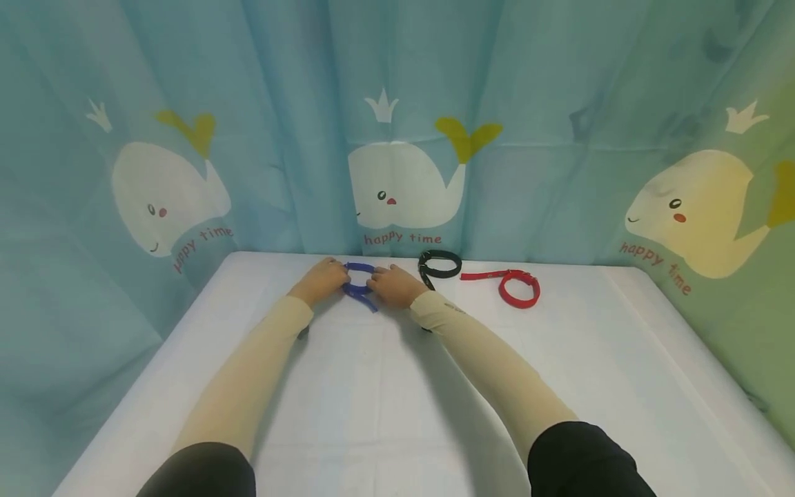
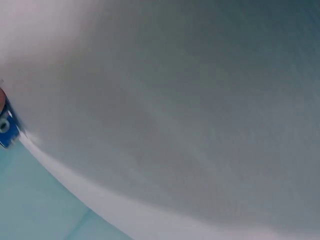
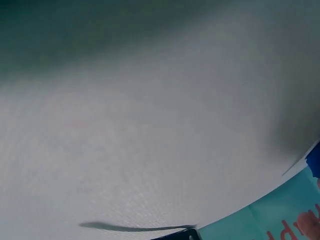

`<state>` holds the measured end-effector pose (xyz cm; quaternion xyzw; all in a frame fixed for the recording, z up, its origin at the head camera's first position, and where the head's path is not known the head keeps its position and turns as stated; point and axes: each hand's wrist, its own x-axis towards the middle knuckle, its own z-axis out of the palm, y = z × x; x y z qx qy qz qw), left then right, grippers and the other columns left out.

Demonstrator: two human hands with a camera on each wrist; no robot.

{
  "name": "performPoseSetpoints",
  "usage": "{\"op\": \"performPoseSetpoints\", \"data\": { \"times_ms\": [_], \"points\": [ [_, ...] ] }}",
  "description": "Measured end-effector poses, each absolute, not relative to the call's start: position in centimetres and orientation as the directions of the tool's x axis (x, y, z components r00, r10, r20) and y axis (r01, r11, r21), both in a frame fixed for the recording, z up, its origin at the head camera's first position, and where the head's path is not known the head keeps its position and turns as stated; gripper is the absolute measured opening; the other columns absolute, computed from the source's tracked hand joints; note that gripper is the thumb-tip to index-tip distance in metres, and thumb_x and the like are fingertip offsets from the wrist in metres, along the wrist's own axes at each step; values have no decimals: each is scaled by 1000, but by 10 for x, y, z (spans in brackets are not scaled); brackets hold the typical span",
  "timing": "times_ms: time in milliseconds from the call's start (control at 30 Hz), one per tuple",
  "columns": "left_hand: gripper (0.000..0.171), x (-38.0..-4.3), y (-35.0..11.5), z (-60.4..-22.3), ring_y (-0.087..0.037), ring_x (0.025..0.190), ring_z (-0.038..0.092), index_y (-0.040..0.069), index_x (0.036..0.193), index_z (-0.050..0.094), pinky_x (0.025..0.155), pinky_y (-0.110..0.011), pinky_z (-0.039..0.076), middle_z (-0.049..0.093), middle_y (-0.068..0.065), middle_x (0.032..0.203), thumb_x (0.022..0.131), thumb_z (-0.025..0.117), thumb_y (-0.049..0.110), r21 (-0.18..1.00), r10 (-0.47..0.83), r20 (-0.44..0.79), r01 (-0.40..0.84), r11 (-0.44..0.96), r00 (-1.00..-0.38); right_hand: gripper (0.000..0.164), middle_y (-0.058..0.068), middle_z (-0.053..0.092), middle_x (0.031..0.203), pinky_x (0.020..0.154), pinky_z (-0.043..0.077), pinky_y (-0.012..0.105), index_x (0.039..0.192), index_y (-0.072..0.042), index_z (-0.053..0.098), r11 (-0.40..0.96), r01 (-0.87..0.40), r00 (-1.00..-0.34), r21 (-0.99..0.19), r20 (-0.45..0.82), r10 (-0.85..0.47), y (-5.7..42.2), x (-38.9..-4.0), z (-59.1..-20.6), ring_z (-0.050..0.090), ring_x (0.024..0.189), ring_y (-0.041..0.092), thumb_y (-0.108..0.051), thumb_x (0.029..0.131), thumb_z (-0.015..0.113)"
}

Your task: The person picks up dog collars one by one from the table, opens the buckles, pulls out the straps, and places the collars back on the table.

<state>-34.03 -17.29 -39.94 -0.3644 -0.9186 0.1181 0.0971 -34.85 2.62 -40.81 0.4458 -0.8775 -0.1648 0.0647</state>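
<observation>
A blue buckle collar [image 1: 359,290] forms a loop near the table's far edge, its loose strap end trailing toward the front. My left hand [image 1: 326,279] grips the loop's left side, and my right hand [image 1: 396,286] holds its right side with curled fingers. At the left border of the left wrist view, a piece of the blue collar [image 2: 7,131] with a metal-ringed hole shows beside a fingertip. The right wrist view catches only a bit of the blue collar [image 3: 314,159] and a fingertip [image 3: 308,225] at its right border.
Just right of my right hand lies a black collar [image 1: 444,273], its strap partly hidden behind that hand and sleeve. Farther right is a red collar [image 1: 519,302] with its strap pointing left. A whale-print curtain [image 1: 298,138] hangs behind the white table [image 1: 335,414].
</observation>
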Motion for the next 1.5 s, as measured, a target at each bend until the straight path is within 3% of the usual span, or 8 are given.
{"op": "performPoseSetpoints", "data": {
  "times_ms": [300,467,700,867,967,1233,1500],
  "points": [
    [10,-335,-172,-398,-24,94,63,9,92,69,94,-40,47,70,-7,94,83,64,6,-353,782,137,708,612,-609,24,3,65,119,101,45,42,118,-13,59,497,-771,-570,397,-85,-817,38,-342,-400,56,117,20,-18,97,48],
    [11,-319,-168,-393,-23,94,63,11,92,68,94,-38,47,69,-5,93,83,66,7,-387,820,181,727,567,-543,20,2,68,109,89,49,33,110,-13,63,481,-794,-539,372,-63,-840,47,-323,-390,60,105,18,-17,95,51],
    [9,-288,-153,-378,-19,91,62,13,91,67,94,-38,46,67,-1,89,83,68,9,-410,840,283,733,543,-464,18,-2,69,100,76,46,27,103,-15,65,525,-794,-562,305,-42,-826,67,-299,-369,60,96,14,-25,96,52],
    [10,-267,-139,-373,-19,90,62,14,90,68,93,-37,47,67,-1,88,81,71,11,-438,826,355,703,560,-437,35,-1,69,90,78,46,29,102,-14,67,546,-813,-558,201,-5,-830,82,-278,-350,59,89,15,-43,95,49],
    [10,-253,-132,-370,-19,88,62,14,88,68,90,-36,49,66,-1,85,80,73,13,-433,812,409,694,575,-417,38,0,69,87,80,47,32,102,-13,67,542,-818,-546,192,37,-837,90,-262,-342,58,87,16,-47,91,55],
    [18,-214,-116,-355,-18,87,60,14,90,68,90,-36,49,66,0,84,77,77,22,-333,747,466,688,645,-475,32,-1,71,95,90,47,37,102,-16,68,545,-790,-503,280,212,-838,106,-233,-337,62,97,19,-40,81,71],
    [25,-189,-105,-345,-18,83,58,11,97,68,85,-36,49,63,-2,83,80,74,29,-272,700,564,702,658,-438,32,1,72,99,91,50,37,107,-11,69,540,-809,-426,232,402,-810,126,-210,-331,65,96,18,-30,81,73]
  ]
}}
